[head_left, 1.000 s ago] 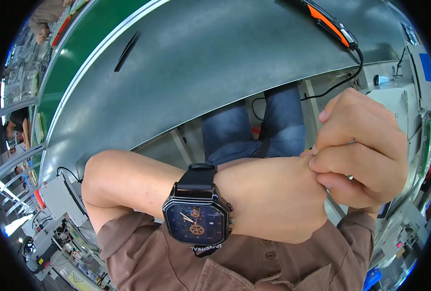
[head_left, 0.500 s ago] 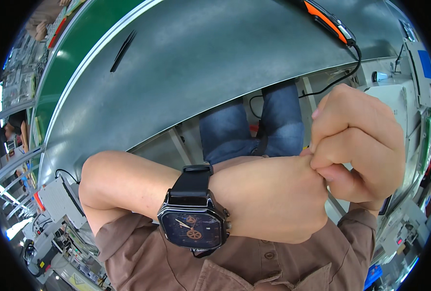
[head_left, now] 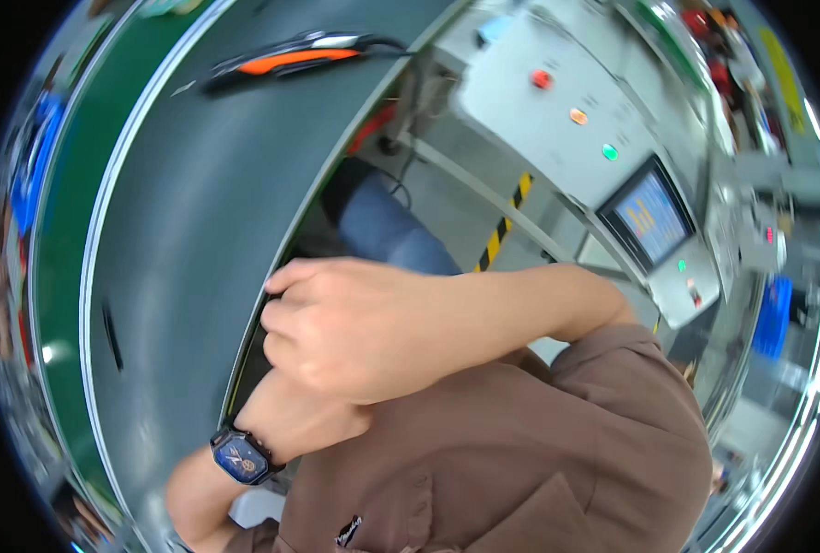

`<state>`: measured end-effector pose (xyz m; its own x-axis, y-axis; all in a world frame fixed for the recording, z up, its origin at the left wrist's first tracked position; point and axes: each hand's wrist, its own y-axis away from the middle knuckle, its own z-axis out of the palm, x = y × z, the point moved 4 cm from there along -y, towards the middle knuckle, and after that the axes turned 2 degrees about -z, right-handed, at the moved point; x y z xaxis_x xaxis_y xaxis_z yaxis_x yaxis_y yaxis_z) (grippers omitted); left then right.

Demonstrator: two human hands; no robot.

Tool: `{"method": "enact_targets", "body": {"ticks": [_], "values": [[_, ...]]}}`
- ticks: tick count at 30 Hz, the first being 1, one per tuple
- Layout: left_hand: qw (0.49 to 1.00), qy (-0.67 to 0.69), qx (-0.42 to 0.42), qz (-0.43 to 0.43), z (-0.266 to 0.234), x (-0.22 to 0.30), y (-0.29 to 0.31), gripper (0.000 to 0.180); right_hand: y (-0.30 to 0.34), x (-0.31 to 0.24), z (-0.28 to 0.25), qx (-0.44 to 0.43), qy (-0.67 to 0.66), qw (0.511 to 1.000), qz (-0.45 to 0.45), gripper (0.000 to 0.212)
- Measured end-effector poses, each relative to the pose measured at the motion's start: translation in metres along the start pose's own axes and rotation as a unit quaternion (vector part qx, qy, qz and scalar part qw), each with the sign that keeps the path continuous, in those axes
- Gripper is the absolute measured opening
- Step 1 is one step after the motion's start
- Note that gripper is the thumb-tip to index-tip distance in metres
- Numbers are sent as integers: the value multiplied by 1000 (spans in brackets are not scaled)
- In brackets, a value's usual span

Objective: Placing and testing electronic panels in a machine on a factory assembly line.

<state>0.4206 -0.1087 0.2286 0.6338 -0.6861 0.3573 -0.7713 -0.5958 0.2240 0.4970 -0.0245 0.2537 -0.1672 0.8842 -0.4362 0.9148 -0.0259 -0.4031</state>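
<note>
Nearest the camera, a brown button-up shirt is seen filling the lower right, its short sleeve drawn over the right shoulder. A dark square-faced wristwatch on a black strap is worn on the left wrist, low at the left. The left hand is mostly covered by the right hand, which is laid over it with the fingers curled inward into a loose fist; the two are pressed together just at the edge of the workbench. Whether anything is gripped between them cannot be told, since the left fingers and both palms are hidden. Just beyond the hands, a knee in blue jeans is seen below the bench edge. The grey workbench top is spread to the left, bordered by a green strip. Far up on it, well apart from the hands, an orange-and-black handheld tool is laid with its cable attached. Farther right, a grey control cabinet with coloured buttons and a small lit screen is seen.
</note>
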Motion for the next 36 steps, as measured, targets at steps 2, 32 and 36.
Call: {"method": "enact_targets", "body": {"ticks": [2, 32, 36], "values": [[999, 24, 20, 28, 13, 3, -2, 35, 12, 0, 18, -19, -20, 999, 42, 23], [973, 174, 112, 103, -19, -6, -42, 25, 45, 62, 22, -72, -454, 876, 143, 18], [978, 162, 106, 75, -7, -13, -41, 23, 23, 70, 21, -139, -406, 897, 103, 17]]}}
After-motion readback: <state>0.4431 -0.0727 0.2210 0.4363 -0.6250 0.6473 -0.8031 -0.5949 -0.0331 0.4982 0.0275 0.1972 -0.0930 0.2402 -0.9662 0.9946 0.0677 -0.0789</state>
